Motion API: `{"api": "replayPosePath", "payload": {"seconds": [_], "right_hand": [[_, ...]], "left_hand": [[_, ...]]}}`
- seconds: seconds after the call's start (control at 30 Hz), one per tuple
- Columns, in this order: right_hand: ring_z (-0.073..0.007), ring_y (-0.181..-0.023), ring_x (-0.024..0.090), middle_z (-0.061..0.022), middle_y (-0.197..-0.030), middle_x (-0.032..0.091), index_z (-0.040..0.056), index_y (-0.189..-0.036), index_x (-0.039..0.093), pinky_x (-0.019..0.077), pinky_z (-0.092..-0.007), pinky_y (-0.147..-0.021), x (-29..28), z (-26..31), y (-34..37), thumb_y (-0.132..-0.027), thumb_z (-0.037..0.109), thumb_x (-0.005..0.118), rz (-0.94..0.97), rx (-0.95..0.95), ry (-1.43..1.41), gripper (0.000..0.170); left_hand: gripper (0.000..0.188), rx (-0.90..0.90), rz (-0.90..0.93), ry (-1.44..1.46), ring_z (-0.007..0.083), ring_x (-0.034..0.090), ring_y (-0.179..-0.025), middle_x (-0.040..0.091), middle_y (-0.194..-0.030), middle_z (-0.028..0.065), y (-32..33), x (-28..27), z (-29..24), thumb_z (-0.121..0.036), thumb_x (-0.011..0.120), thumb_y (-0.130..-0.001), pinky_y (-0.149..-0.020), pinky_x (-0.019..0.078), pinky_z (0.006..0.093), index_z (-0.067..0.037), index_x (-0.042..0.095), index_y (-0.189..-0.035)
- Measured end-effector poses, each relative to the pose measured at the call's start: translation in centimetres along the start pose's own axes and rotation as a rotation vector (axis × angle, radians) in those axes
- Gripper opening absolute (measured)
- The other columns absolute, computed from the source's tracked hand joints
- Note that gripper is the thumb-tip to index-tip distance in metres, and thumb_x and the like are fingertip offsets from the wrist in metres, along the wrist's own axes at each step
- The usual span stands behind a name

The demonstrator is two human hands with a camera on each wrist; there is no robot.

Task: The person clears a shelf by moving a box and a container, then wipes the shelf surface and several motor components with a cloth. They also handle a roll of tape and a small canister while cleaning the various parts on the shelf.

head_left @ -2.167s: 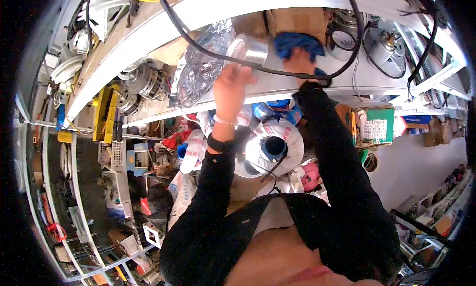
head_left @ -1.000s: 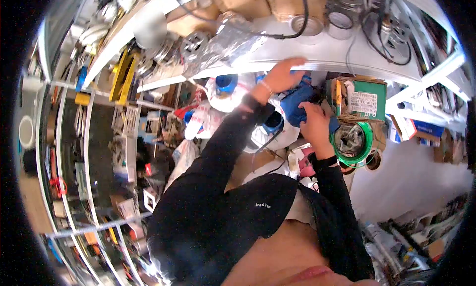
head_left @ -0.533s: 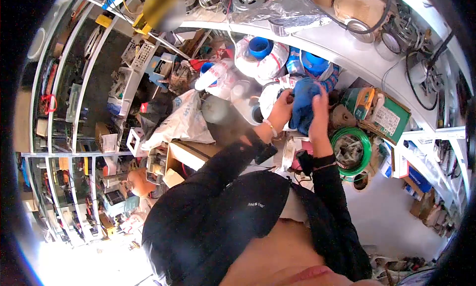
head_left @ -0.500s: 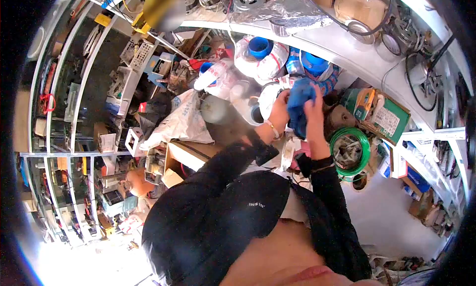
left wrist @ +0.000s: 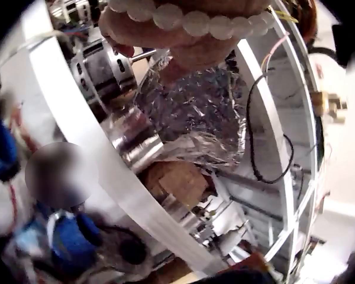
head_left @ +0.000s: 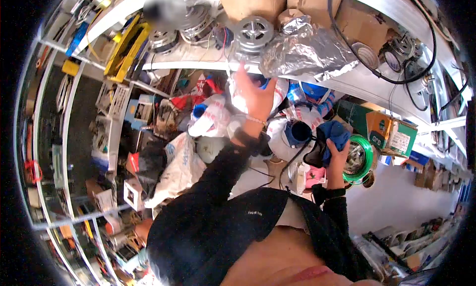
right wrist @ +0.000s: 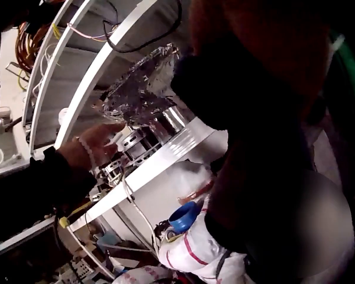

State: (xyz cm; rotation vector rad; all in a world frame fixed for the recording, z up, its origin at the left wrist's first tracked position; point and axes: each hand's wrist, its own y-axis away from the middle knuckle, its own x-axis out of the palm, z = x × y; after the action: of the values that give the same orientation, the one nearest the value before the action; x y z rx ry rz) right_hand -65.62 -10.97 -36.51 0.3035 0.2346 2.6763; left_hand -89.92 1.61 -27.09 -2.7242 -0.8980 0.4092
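In the head view my right hand [head_left: 338,163] grips a bunched blue cloth [head_left: 333,139], low in front of the shelf, beside a coil of green wire [head_left: 366,159]. My left hand [head_left: 255,98] is raised at the shelf's front edge with thumb and fingers spread, holding nothing. Just beyond its fingertips stands a silver electric motor [head_left: 253,34]. To the right of that motor lies a crumpled foil bag [head_left: 310,53]. The left wrist view has the beaded bracelet [left wrist: 195,23] at the top and the foil bag [left wrist: 192,100] below the hand. The right wrist view is mostly dark around the cloth.
Wrapped jugs with blue necks [head_left: 299,132] stand below the white shelf [head_left: 377,90]. A green box [head_left: 400,139] sits at the right, a black cable [head_left: 384,77] loops above. Cardboard boxes [head_left: 253,5] line the shelf's back.
The cloth came down off the shelf into both hands. Since half a second ago the left hand has let go and risen leftward to the shelf edge; the right hand carries the cloth lower right.
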Motion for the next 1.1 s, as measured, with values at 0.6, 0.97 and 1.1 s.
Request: {"api": "replayPosePath", "payload": {"seconds": [0.6,0.97,1.1], "right_hand": [[-0.0212,-0.099,0.056,-0.0093,-0.112,0.058,0.0023,-0.127,0.044,0.0431,-0.0325,-0.09,6.4,3.9,3.6,-0.074,0.014,0.077,-0.211,-0.075,-0.188,0.064],[-0.0185,-0.096,0.056,-0.0079,-0.112,0.058,0.0031,-0.129,0.043,0.0436,-0.031,-0.088,-1.3,1.2,2.6,-0.075,0.011,0.076,-0.256,-0.029,-0.314,0.064],[-0.0201,-0.099,0.056,-0.0082,-0.114,0.058,0.0023,-0.132,0.041,0.0424,-0.0321,-0.091,-3.2,0.6,2.3,-0.076,0.01,0.076,-0.265,-0.039,-0.356,0.066]], "left_hand": [[0.088,0.775,0.55,-0.711,0.0364,0.064,-0.091,0.056,-0.117,0.0206,-13.2,17.3,-4.3,-0.009,0.063,-0.075,-0.072,0.0502,0.0495,-0.029,0.018,-0.148],[0.034,1.022,0.621,-1.062,0.0359,0.064,-0.087,0.064,-0.108,0.0188,-22.8,19.5,-3.2,-0.024,0.058,-0.084,-0.077,0.0522,0.0461,-0.003,0.063,-0.109],[0.038,1.237,0.631,-1.022,0.0351,0.065,-0.083,0.066,-0.097,0.0171,-23.0,19.1,-5.6,-0.034,0.062,-0.081,-0.072,0.0528,0.0451,-0.002,0.064,-0.101]]}}
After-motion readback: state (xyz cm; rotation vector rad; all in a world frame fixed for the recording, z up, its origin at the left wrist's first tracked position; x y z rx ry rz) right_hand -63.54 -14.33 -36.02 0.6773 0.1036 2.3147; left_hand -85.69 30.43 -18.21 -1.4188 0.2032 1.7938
